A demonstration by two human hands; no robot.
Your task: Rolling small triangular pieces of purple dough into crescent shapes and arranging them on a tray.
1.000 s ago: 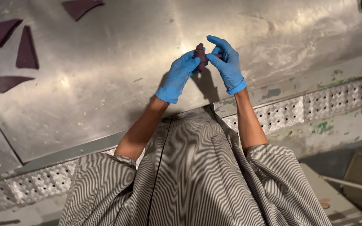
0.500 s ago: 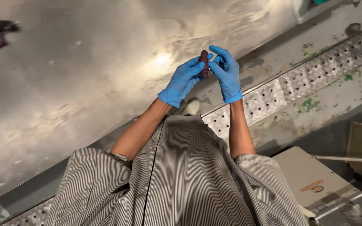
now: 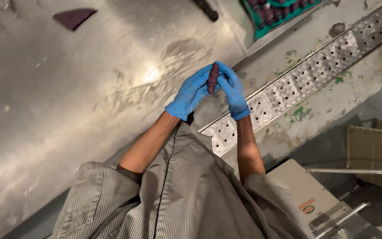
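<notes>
Both my hands wear blue gloves and meet over the edge of a steel table [image 3: 67, 115]. Between them stands a small dark purple rolled piece of dough [image 3: 212, 78], ridged and upright. My left hand [image 3: 191, 93] wraps its left side and my right hand [image 3: 231, 88] presses its right side. A flat dark purple triangle of dough [image 3: 74, 17] lies on the table at the far left.
A green tray [image 3: 279, 13] with several rolled purple pieces sits at the top right. A black tool handle [image 3: 206, 9] lies beside it. A perforated metal floor drain [image 3: 310, 75] runs diagonally on the stained floor. Cardboard boxes [image 3: 372, 155] stand at the lower right.
The view has swung right: the dough triangles have slid off to the left and the green tray has come into view. My hands have stayed together on the rolled piece, which now stands more upright.
</notes>
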